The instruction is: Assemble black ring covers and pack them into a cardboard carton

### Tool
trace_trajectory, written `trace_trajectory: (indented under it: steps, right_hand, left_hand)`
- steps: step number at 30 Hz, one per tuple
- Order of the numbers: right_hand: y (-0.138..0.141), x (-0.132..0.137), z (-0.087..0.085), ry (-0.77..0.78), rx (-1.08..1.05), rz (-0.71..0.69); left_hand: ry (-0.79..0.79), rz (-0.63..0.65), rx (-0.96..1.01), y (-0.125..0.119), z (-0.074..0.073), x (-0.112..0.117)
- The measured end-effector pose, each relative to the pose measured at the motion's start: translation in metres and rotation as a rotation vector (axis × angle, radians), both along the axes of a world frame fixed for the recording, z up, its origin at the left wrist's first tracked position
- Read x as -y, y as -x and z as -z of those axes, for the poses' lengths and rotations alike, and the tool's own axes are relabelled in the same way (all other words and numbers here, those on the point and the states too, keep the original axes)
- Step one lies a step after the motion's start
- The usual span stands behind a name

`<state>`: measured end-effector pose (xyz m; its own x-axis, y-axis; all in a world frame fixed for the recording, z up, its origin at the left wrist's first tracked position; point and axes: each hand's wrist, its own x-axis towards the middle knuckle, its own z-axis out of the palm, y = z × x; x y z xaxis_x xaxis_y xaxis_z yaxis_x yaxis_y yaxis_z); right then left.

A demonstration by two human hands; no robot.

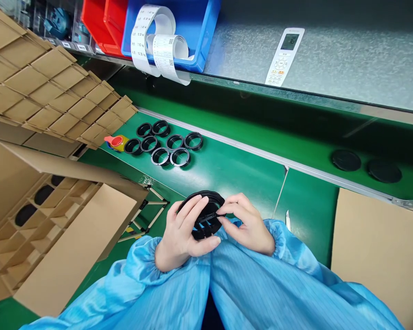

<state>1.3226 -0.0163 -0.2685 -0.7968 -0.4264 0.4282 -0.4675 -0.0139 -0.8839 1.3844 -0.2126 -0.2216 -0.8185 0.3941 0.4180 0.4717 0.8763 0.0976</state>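
Note:
A round black plastic cap (pixel 206 214) is held over the green table (pixel 234 169), close to my body. My left hand (pixel 183 233) wraps round its left side, fingers over the top and thumb underneath. From the right, my right hand (pixel 245 223) pinches a small part at the cap's middle with fingertips pressed together. Both arms wear light blue sleeves. Several black rings (pixel 165 144) lie in a cluster farther back on the table.
An open cardboard box (pixel 55 229) with divider cells holding black caps stands at the left, a stack of cardboard dividers (pixel 51 91) behind it. A flat cardboard box (pixel 378 247) lies at the right. Two black discs (pixel 365 165), a remote control (pixel 284 57), and blue and red bins occupy the back.

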Motion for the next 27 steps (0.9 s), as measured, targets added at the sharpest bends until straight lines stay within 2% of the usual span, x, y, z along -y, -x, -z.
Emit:
trace_trajectory:
  steps: [3, 5, 10, 14, 17, 20, 23, 27]
  right_hand:
    - [-0.001, 0.002, 0.003, 0.005, 0.038, 0.004]
    - [0.000, 0.003, 0.004, 0.002, 0.089, 0.011]
    - [0.006, 0.003, 0.005, 0.063, 0.267, -0.049]
    - [0.010, 0.004, 0.012, 0.117, 0.388, -0.083]
    - [0.010, 0.007, 0.021, 0.216, 0.583, -0.049]
    - [0.007, 0.012, 0.030, 0.338, 0.905, 0.008]
    - [0.004, 0.017, 0.034, 0.458, 1.197, -0.116]
    - [0.004, 0.022, 0.036, 0.565, 1.323, -0.264]
  left_hand:
    - [0.036, 0.032, 0.004, 0.001, -0.001, 0.000]
    - [-0.002, 0.036, 0.069, 0.002, -0.003, -0.001]
    - [-0.364, -0.054, 0.366, 0.007, -0.008, -0.001]
    - [-0.491, -0.117, 0.604, 0.010, -0.010, -0.001]
    - [-0.587, -0.158, 0.712, 0.012, -0.007, 0.000]
    - [-0.650, -0.230, 0.721, 0.013, -0.002, -0.002]
    - [-0.669, -0.276, 0.707, 0.014, 0.002, -0.005]
    - [-0.743, -0.295, 0.772, 0.014, 0.005, -0.006]
